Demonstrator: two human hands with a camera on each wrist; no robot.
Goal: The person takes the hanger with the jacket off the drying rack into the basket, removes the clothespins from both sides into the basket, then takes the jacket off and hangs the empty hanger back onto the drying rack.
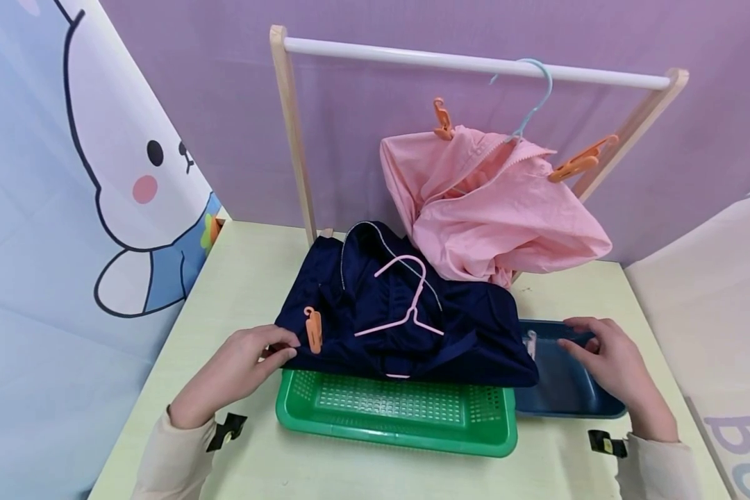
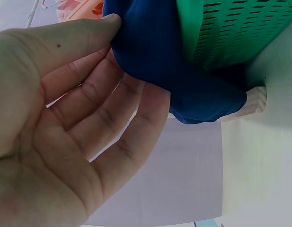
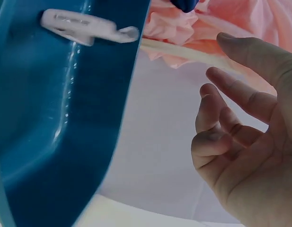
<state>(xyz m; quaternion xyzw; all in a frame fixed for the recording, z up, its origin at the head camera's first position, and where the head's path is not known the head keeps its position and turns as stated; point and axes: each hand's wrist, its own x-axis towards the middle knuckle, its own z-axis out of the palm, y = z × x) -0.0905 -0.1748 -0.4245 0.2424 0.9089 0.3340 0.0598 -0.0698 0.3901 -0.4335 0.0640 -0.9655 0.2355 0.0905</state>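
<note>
A navy jacket (image 1: 469, 326) lies spread over the back of a green basket (image 1: 394, 434). On it are a pink hanger (image 1: 406, 319), partly tucked into the garment, and an orange clothespin (image 1: 314, 330). My left hand (image 1: 253, 357) pinches the jacket's left edge; in the left wrist view the thumb (image 2: 79, 38) lies on the navy cloth (image 2: 146, 42) with the fingers behind it. My right hand (image 1: 612, 361) hovers over a dark blue tray (image 1: 562, 403), fingers loosely bent and holding nothing. A pale clothespin (image 3: 86, 24) lies in that tray.
Behind stands a rack with a white rail (image 1: 400, 55) and wooden posts (image 1: 294, 139). A pink jacket (image 1: 494, 222) hangs from it on a light blue hanger (image 1: 540, 97), with orange clothespins (image 1: 581, 163) at its shoulders. Fabric walls enclose the table (image 1: 225, 278).
</note>
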